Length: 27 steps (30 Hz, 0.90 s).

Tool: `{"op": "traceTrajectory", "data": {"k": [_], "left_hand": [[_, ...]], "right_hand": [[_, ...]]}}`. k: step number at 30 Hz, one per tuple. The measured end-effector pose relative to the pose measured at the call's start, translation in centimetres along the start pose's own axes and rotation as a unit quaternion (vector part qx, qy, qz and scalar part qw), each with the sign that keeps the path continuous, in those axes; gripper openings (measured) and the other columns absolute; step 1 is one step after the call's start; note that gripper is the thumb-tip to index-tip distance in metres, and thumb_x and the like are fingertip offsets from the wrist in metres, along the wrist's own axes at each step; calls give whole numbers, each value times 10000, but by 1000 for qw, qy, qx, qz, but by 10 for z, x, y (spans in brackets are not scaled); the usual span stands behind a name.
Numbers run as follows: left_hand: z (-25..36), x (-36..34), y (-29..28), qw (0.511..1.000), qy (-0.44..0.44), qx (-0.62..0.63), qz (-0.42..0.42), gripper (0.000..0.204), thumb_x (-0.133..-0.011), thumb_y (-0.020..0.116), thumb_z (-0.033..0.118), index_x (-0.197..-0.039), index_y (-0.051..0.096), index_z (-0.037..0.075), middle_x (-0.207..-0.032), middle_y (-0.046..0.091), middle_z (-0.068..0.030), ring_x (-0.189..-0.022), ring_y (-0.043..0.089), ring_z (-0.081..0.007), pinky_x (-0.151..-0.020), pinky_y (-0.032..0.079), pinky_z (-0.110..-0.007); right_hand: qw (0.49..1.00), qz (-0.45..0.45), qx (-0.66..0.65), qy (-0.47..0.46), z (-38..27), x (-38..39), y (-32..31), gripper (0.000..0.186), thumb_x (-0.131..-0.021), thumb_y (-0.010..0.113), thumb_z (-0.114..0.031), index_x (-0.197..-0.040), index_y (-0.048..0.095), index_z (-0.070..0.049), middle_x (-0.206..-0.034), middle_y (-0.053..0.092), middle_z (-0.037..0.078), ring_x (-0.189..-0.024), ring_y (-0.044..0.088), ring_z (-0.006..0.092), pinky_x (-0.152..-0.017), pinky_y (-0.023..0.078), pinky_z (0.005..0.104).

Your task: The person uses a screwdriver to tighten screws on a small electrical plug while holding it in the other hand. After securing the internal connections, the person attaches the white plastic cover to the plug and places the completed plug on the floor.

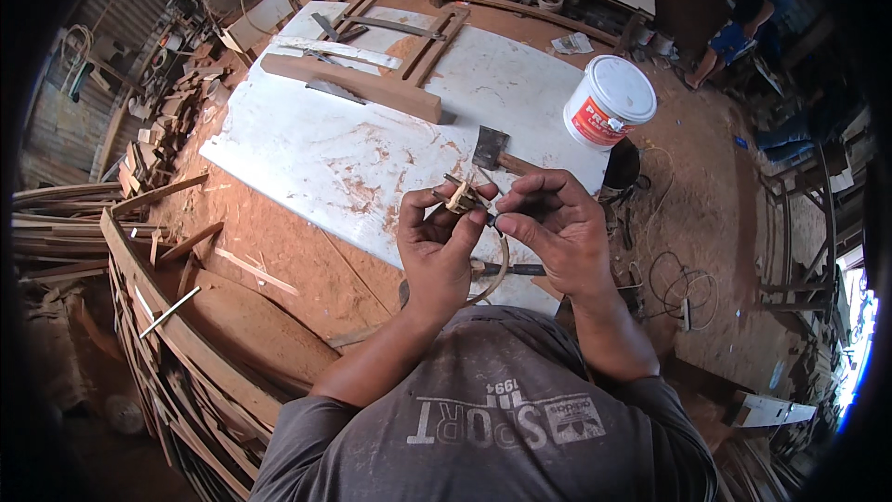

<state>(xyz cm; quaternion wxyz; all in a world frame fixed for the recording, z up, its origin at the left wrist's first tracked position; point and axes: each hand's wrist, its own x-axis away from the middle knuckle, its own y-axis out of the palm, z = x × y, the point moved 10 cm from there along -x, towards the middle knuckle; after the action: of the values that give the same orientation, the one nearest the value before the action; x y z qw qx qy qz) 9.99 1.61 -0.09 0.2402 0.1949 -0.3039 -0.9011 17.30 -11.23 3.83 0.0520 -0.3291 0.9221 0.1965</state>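
In front of my chest my left hand [444, 237] is closed around a small yellowish electrical plug [462, 197], its metal prongs pointing to the upper left. My right hand [562, 232] is closed too, thumb and fingers pinching a small dark part at the plug's lower right; I cannot make out exactly what it is. From there a grey-beige cord [503, 270] curves down toward my shirt. Just beyond my hands a hammer-like tool [490, 147] with a broad dark metal head and wooden handle lies on the white board. Below my hands a dark tool handle [520, 270] is partly hidden.
The white board [316, 149] carries sawdust, a wooden plank [353, 86], a saw blade [334, 91] and a wooden frame [437, 46]. A white bucket [609, 102] stands at its right edge. Wood strips [186, 335] pile at left; a cable [683, 288] lies coiled at right.
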Motion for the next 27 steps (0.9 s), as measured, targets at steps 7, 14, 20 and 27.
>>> {"op": "traceTrajectory", "data": {"k": [7, 14, 20, 27], "left_hand": [[12, 5, 8, 993, 87, -60, -50, 350, -932, 550, -161, -1190, 456, 56, -1201, 643, -208, -1177, 653, -296, -944, 560, -368], [24, 8, 20, 983, 117, -112, -86, 347, -928, 570, -154, -1196, 451, 32, -1184, 640, -242, -1169, 656, -290, -922, 562, -352], [27, 12, 20, 960, 173, -182, -123, 381, -904, 579, -174, -1207, 453, 19, -1169, 605, -223, -1170, 660, -364, -918, 571, -391], [33, 15, 25, 946, 202, -211, -138, 435, -866, 574, -204, -1222, 452, 14, -1167, 593, -225, -1201, 641, -398, -935, 573, -413]], "right_hand": [[1000, 11, -2, 27, 2, 2, -1, 340, -894, 725, 74, -1193, 583, -3, -1081, 682, 78, -1041, 664, 124, -919, 568, 273], [999, 23, 24, 32, 2, 4, -6, 311, -892, 734, 62, -1162, 591, 3, -1045, 681, 68, -986, 671, 107, -870, 572, 248], [993, 27, 108, 44, -6, 2, -8, 245, -886, 757, 26, -1087, 618, 9, -992, 694, 56, -902, 678, 82, -806, 569, 229], [989, 16, 110, 98, -9, 0, -6, 206, -902, 755, -11, -1066, 633, 11, -953, 697, 38, -867, 666, 62, -762, 555, 212]]}}
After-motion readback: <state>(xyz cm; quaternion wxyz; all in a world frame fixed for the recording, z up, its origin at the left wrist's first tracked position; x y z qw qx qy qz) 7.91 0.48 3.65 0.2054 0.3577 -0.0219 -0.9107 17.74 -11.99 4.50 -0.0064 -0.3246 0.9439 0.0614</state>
